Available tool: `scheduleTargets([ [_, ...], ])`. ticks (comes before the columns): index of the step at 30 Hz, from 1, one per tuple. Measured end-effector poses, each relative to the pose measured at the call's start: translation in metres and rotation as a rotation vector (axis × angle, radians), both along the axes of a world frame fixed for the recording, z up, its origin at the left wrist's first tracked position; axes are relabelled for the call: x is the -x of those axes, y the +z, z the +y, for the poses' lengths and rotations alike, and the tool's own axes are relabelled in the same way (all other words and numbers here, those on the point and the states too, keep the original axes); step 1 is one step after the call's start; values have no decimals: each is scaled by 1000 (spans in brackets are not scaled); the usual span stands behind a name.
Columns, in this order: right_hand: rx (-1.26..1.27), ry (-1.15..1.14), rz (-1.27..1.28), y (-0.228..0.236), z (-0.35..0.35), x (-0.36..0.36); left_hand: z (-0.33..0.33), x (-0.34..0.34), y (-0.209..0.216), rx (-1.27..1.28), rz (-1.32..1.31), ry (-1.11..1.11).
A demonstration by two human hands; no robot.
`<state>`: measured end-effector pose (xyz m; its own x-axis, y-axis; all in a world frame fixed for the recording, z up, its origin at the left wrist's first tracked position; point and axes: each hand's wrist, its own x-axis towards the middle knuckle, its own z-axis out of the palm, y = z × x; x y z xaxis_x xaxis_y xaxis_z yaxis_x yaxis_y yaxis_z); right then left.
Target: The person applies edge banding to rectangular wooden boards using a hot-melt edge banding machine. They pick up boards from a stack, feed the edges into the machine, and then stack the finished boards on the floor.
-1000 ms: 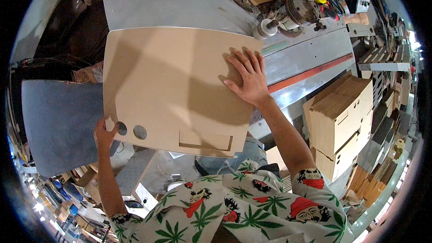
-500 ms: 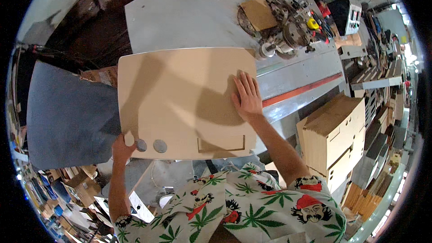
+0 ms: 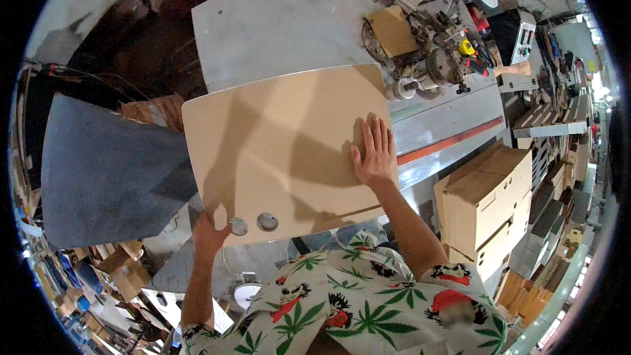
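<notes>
A light tan board [image 3: 276,148] with rounded corners lies on the grey metal worktable, its near edge close to my body. At the near left corner, my left hand [image 3: 210,231] is closed on the board, thumb on top and the other fingers mostly hidden at the edge. Two round holes [image 3: 267,221] pierce the board beside that thumb. My right hand [image 3: 376,158] rests flat on its right part, fingers stretched forward and holding nothing. A narrow rectangular slot [image 3: 358,213] near the close edge is partly covered by my right forearm.
Beyond the board, a round metal machine part [image 3: 444,66] and loose tools crowd the grey table [image 3: 276,26]. A red strip [image 3: 450,141] runs along its right. Stacked cut panels [image 3: 486,204] stand at the right, and a dark grey sheet [image 3: 112,171] at the left.
The board has turned counterclockwise, its left end coming nearer to me and rightward. Both hands have moved right in view with it; the view has also shifted slightly.
</notes>
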<state>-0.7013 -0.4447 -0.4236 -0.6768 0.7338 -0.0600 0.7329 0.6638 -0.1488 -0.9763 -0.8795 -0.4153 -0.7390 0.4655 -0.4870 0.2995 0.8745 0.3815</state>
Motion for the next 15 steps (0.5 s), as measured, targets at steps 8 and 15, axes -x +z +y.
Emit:
scheduleTargets([
  [8, 12, 63, 0, 2, 34, 11, 24, -35, 12, 32, -43, 130],
  [15, 38, 161, 108, 1, 64, 19, 6, -71, -26, -39, 9, 122],
])
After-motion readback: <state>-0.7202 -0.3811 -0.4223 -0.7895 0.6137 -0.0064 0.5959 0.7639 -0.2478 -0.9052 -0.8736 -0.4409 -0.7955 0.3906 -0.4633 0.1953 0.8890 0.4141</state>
